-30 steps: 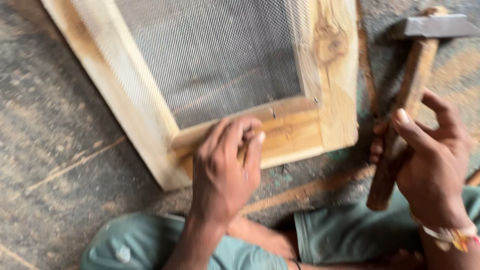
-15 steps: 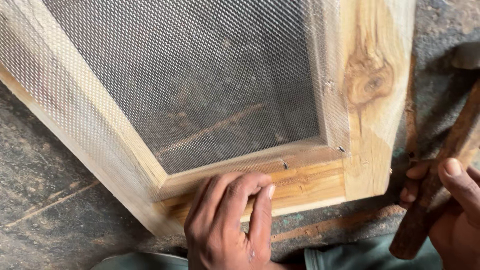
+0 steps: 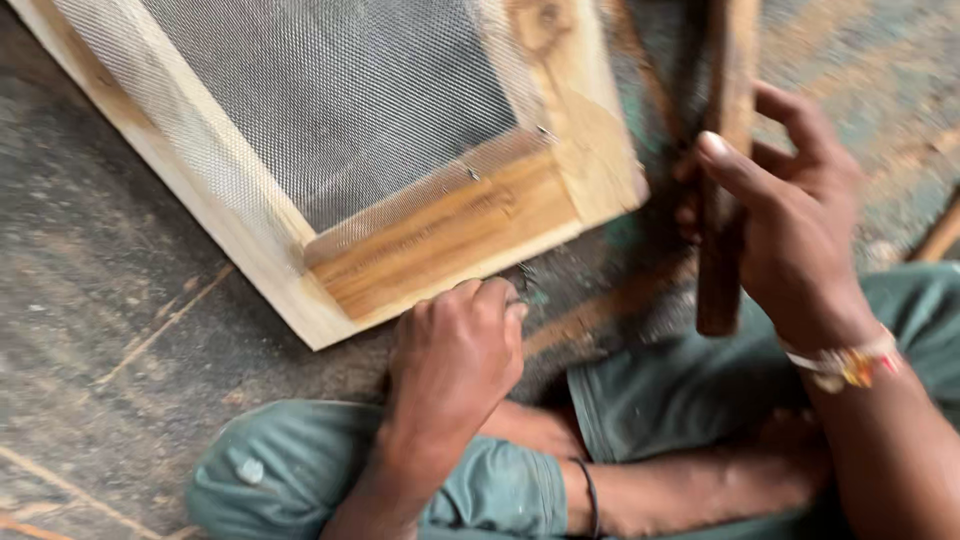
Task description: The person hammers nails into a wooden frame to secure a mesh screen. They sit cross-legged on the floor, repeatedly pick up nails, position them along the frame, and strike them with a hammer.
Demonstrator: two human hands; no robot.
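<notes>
head view — the left hand (image 3: 455, 350) sits curled on the floor (image 3: 110, 300) just off the near edge of the wooden frame (image 3: 450, 235), its fingers (image 3: 492, 297) pressed together at the tips; whether they pinch something small cannot be told. the frame lies flat on the floor, wire mesh (image 3: 330, 110) stretched across its opening and lapping onto the wood. to the right, the right hand (image 3: 800, 220) grips a wooden hammer handle (image 3: 722, 170) upright — fingers wrapped around it, thumb along the front, head out of view. green trouser legs (image 3: 380, 475) are folded below.
</notes>
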